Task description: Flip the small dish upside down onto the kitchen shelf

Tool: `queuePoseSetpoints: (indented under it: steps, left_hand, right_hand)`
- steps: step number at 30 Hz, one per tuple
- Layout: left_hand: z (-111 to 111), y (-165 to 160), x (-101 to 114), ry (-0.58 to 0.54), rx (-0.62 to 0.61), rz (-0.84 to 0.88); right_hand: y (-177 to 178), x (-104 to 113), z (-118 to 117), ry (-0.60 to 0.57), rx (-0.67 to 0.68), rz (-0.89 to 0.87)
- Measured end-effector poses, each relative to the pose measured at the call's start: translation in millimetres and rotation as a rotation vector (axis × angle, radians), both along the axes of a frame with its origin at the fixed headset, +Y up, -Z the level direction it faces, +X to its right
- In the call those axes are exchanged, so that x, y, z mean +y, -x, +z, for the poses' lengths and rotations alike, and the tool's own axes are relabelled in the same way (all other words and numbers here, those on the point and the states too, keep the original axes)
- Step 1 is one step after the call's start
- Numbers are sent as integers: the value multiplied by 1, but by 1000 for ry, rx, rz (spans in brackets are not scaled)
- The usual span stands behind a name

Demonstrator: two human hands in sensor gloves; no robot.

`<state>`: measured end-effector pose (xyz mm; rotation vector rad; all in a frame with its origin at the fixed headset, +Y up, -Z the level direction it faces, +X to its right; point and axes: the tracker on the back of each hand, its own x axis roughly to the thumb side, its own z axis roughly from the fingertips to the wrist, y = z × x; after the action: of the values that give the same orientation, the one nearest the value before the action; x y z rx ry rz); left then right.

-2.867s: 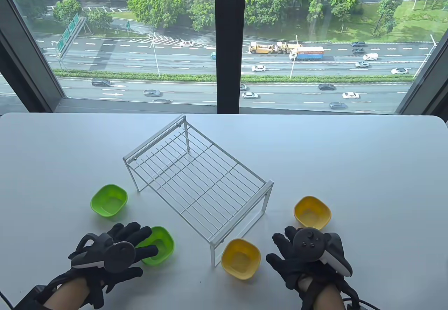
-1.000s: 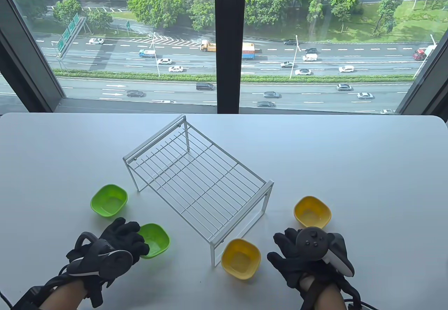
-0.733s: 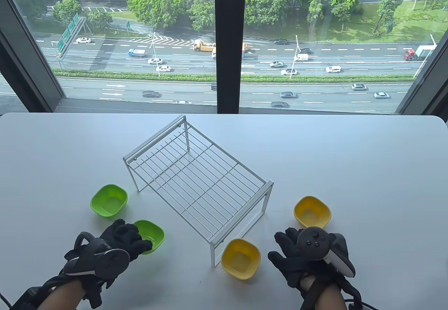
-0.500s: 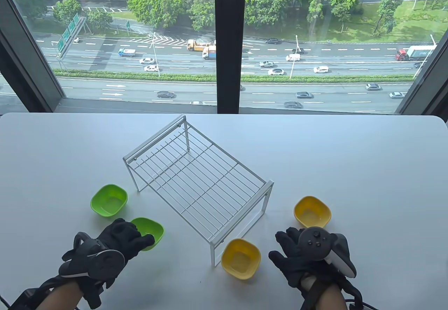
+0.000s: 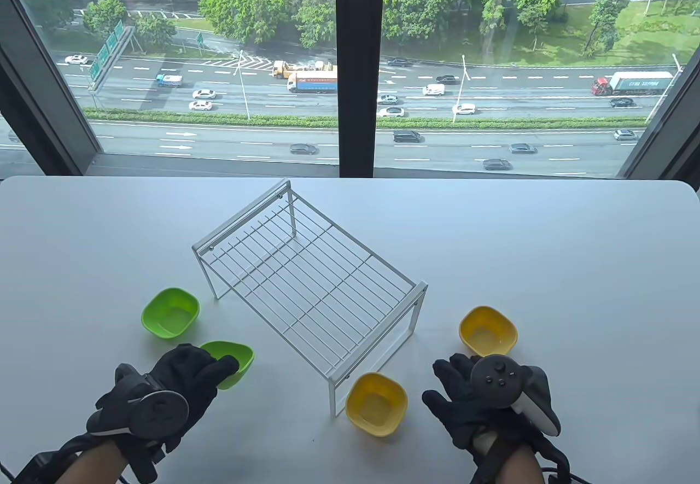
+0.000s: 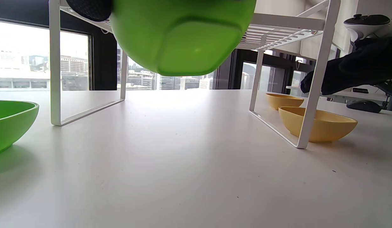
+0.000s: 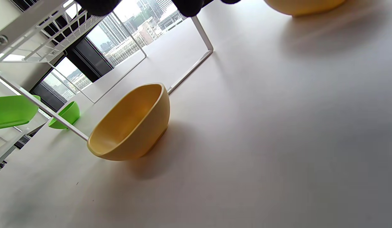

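Observation:
My left hand (image 5: 180,377) grips a small green dish (image 5: 232,361) by its near rim and holds it lifted off the table, tilted. The left wrist view shows its underside (image 6: 183,34) in the air above the tabletop. The white wire kitchen shelf (image 5: 306,281) stands in the middle of the table, to the right of and beyond the held dish; nothing lies on it. My right hand (image 5: 465,396) hovers open and empty between the two yellow dishes.
A second green dish (image 5: 170,312) sits upright left of the shelf. One yellow dish (image 5: 376,403) sits by the shelf's near corner, another (image 5: 488,331) farther right. The shelf's leg frame (image 6: 309,95) stands close to the near yellow dish (image 6: 316,123).
My left hand closed on the near green dish, drew it slightly left and lifted and tilted it off the table. My right hand has hardly moved.

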<state>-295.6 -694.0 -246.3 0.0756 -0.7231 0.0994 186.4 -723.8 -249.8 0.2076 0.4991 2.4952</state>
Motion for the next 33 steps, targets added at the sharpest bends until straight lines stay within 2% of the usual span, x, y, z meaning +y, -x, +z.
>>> queuePoseSetpoints:
  steps: [33]
  left_hand:
    - [10, 8, 19, -114, 37, 80]
  right_hand:
    - [-2, 4, 1, -35, -1, -13]
